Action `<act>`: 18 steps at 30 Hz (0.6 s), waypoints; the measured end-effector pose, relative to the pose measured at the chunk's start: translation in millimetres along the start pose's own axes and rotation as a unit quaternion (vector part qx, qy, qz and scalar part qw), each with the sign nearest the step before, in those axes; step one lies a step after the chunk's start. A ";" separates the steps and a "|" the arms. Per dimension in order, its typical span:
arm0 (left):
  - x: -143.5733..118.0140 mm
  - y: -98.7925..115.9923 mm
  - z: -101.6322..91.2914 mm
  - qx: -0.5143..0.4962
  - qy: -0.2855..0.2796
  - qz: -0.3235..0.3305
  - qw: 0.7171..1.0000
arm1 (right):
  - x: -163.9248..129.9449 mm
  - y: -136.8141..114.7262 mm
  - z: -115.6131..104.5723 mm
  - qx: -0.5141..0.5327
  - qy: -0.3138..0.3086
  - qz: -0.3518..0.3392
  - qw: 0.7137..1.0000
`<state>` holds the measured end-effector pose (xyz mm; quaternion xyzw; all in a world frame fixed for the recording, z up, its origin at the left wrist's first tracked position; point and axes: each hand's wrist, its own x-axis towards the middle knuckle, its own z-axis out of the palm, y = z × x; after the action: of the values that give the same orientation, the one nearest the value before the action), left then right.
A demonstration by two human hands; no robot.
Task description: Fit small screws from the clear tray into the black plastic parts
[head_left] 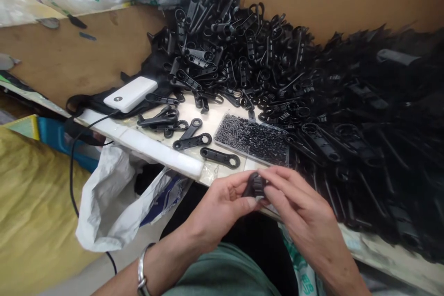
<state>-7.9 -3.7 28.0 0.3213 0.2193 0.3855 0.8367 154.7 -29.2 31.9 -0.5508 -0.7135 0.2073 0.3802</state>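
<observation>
- Leftmost, a yellow sheet point(38, 212) hangs in folds beside a blue container point(83, 150).
- Next, an open white sack point(104, 199) sags below the edge of the worktable point(159, 150).
- Above it, a white power bank point(133, 92) lies on black fabric, a black cable point(72, 180) trailing down from it.
- Then come loose black plastic handles point(192, 141) with ringed ends, lying on the tabletop.
- The left hand point(222, 199), a silver bracelet on its wrist, has thumb and fingers clamped on a black plastic part point(256, 186), held at the table's near edge.
- Just beyond, a clear tray point(239, 152) holds many tiny dark pieces.
- Behind rises a heap of black handles point(249, 46), its right side blurred.
- The right hand point(305, 212) has its fingertips closed on the part's right side.
</observation>
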 end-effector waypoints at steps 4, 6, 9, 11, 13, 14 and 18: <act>0.8 1.0 0.9 0.017 0.002 0.008 1.000 | -4.5 -0.4 3.0 -0.015 0.002 -0.010 1.000; 0.7 1.1 1.0 0.026 0.003 0.015 1.000 | -5.7 -0.5 3.9 -0.034 0.029 -0.029 0.999; -0.2 1.1 0.9 0.042 -0.002 0.028 0.999 | -5.6 -0.7 4.2 -0.051 0.045 -0.029 0.997; -1.6 1.3 0.8 0.061 -0.015 0.035 0.997 | -4.4 -0.7 4.5 -0.059 0.051 -0.027 0.997; -4.0 2.0 1.0 0.105 -0.017 0.046 0.993 | -2.7 -0.9 5.2 -0.065 0.054 -0.030 0.996; -5.7 2.8 1.3 0.144 -0.013 0.053 0.988 | -1.8 -1.1 5.7 -0.066 0.057 -0.035 0.996; -12.1 9.1 2.4 0.337 0.007 0.093 0.937 | 0.1 -4.1 7.8 -0.091 0.073 -0.056 0.992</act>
<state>-18.3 -9.7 37.6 0.6010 0.3113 0.3676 0.6377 146.1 -29.4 30.0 -0.5560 -0.7293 0.0790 0.3909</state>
